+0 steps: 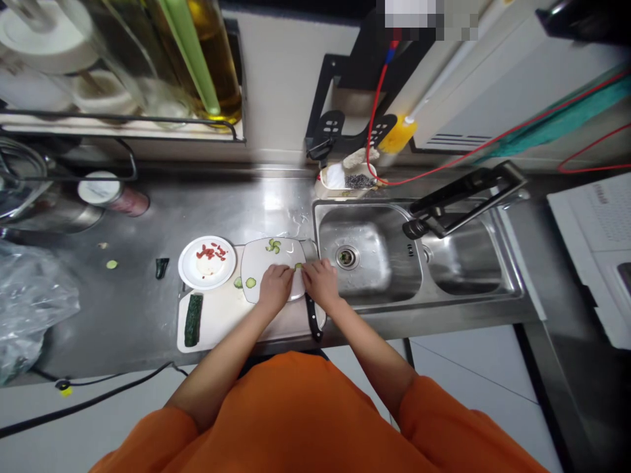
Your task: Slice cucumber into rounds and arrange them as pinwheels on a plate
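At the steel bench (148,322), over a squarish white plate (262,261), my left hand (276,287) and right hand (321,282) met at a small cucumber slice (298,266).
The bench ran left of the steel sink (387,266) and carried a white cutting board (224,328) on its near side. The squarish plate lay over the board's far right part; a round plate (183,264) sat at its far left corner. My hands kept their fingers drawn in narrow, the slice between both sets of fingertips; I could not tell which one gripped it. The black-handled knife (313,316) lay at the board's right end, the cucumber length (193,320) at its near left. Smaller were a slice fan (273,246) on the squarish plate's far side and a single round (250,282) at its near left.
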The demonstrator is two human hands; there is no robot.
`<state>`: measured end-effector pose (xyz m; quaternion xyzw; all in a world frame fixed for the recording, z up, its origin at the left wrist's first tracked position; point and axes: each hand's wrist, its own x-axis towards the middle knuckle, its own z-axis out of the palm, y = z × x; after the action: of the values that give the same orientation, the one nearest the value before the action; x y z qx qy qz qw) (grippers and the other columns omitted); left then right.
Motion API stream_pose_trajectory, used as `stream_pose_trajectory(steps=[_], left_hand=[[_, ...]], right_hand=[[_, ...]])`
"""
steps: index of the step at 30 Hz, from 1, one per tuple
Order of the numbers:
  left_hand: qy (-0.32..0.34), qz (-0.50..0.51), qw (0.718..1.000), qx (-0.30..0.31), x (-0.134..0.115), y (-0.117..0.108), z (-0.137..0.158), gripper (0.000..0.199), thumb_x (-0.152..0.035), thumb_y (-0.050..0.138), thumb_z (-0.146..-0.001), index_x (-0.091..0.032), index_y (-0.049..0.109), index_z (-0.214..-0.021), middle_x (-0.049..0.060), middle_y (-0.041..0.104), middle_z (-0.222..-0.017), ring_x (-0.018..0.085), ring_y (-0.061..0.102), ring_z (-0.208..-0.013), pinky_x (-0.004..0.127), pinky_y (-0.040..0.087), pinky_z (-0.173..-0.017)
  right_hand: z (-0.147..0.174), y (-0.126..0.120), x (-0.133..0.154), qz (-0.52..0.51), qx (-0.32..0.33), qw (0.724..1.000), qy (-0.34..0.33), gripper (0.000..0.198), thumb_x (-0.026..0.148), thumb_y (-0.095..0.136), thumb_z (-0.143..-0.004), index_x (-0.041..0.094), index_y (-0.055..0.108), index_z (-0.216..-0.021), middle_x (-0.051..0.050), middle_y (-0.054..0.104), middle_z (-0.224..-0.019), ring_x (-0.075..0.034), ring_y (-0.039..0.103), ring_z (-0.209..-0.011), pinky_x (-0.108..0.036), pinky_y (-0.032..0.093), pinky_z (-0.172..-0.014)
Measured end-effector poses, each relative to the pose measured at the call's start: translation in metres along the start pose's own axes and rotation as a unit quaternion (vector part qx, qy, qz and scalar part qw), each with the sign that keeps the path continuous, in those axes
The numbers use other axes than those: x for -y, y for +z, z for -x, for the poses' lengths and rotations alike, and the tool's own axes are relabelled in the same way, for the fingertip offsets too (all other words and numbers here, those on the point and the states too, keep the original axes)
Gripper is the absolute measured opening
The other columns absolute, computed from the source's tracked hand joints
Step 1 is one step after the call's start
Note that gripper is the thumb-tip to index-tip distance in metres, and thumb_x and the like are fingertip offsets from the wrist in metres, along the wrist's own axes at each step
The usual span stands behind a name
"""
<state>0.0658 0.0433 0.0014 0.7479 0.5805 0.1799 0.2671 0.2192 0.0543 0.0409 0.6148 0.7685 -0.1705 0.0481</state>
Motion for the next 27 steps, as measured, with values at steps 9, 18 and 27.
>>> stream_pose_trajectory(steps=[9,18,27], left_hand=[[0.016,-0.057,0.998,0.018,-0.005,-0.001,0.007,0.03,-0.021,0.043,-0.089,-0.02,0.062,-0.113,0.013,0.059,-0.115,0.026,0.048,-0.103,0.042,0.039,-0.087],[0.015,-0.079,0.997,0.008,-0.005,0.002,0.005,0.032,-0.022,0.041,-0.09,-0.021,0.058,-0.118,0.013,0.057,-0.12,0.027,0.046,-0.107,0.041,0.038,-0.086],[0.01,-0.081,0.997,0.008,-0.007,0.001,0.005,0.033,-0.023,0.042,-0.09,-0.022,0.059,-0.118,0.012,0.057,-0.119,0.027,0.045,-0.107,0.041,0.039,-0.085]], right_hand=[[0.016,0.02,0.011,0.052,0.058,0.997,-0.004,0.05,0.023,0.028,-0.096,0.02,0.026,-0.146,-0.015,0.067,-0.093,-0.027,0.052,-0.1,-0.042,0.029,-0.083],[0.013,0.015,0.009,0.056,0.058,0.997,-0.001,0.05,0.022,0.027,-0.096,0.02,0.026,-0.147,-0.017,0.066,-0.095,-0.028,0.051,-0.103,-0.044,0.03,-0.083],[0.013,0.014,0.008,0.065,0.058,0.996,-0.005,0.051,0.022,0.028,-0.096,0.02,0.026,-0.147,-0.017,0.065,-0.094,-0.029,0.049,-0.104,-0.043,0.031,-0.082]])
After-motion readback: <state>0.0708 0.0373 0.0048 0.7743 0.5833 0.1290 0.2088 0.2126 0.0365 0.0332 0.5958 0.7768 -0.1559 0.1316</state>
